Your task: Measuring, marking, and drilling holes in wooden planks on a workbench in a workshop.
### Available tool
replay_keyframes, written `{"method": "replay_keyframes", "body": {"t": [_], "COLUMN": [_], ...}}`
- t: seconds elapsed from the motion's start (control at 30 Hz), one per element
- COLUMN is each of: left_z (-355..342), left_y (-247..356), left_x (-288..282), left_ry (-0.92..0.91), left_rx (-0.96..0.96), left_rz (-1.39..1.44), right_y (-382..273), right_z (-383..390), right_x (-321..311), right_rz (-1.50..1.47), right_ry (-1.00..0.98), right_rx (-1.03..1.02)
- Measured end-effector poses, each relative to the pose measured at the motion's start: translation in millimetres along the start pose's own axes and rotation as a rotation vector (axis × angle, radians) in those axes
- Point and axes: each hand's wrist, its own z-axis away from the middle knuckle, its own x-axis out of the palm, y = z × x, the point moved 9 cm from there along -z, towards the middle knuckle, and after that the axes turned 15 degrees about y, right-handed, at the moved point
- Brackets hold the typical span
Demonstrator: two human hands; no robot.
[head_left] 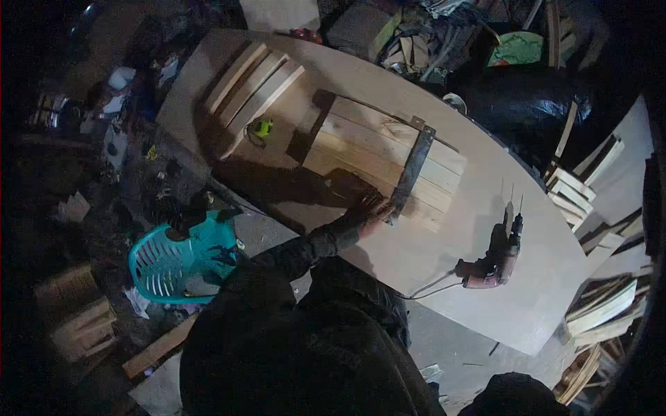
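Pale wooden boards (361, 149) lie side by side as a panel on the large tabletop. Across them, toward their right part, runs a dark flat metal bar (414, 163) with a short bracket-like piece at its far end. My left hand (375, 213) is at the bar's near end, fingers closed around it by the panel's near edge; the fingers are partly in shadow. My right hand does not show. To the right, a reddish power drill (494, 267) with a long thin bit rests on the tabletop, its cord trailing to the near edge.
Several wooden strips (257, 87) are lined up at the table's far left, near a yellow-green tape measure (261, 129). A teal plastic chair (182, 260) stands on the left. Stacked offcuts (600, 315) and dark clutter surround the tabletop (534, 305).
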Motion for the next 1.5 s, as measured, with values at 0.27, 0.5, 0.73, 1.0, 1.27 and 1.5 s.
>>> {"method": "replay_keyframes", "body": {"t": [0.27,0.5,0.73,1.0,1.27,1.5], "left_z": [18.4,94.8,89.8,94.7,160.5,125.0], "left_y": [-10.6,-178.1,-219.5,-277.1,-274.3,-267.3], "left_x": [-27.0,-137.9,-134.5,-13.1,-32.0,-48.8], "left_ry": [0.205,0.290,0.699,0.545,0.431,0.633], "left_rx": [-0.231,-0.602,-0.659,-0.727,-1.074,-1.070], "left_rz": [0.116,-0.419,0.319,0.597,0.463,0.825], "right_y": [-46.6,-97.8,-62.0,116.9,101.3,127.6], "right_z": [1.1,-2.4,5.4,230.5,244.2,225.3], "right_x": [72.2,110.0,176.6,395.1,307.8,346.8], "right_rz": [-0.105,-0.154,-0.129,-0.031,-0.485,-0.333], "right_ry": [-0.158,-0.197,-0.094,-0.462,-0.260,-0.320], "right_rx": [-0.105,-0.101,0.032,0.135,0.611,0.636]}}
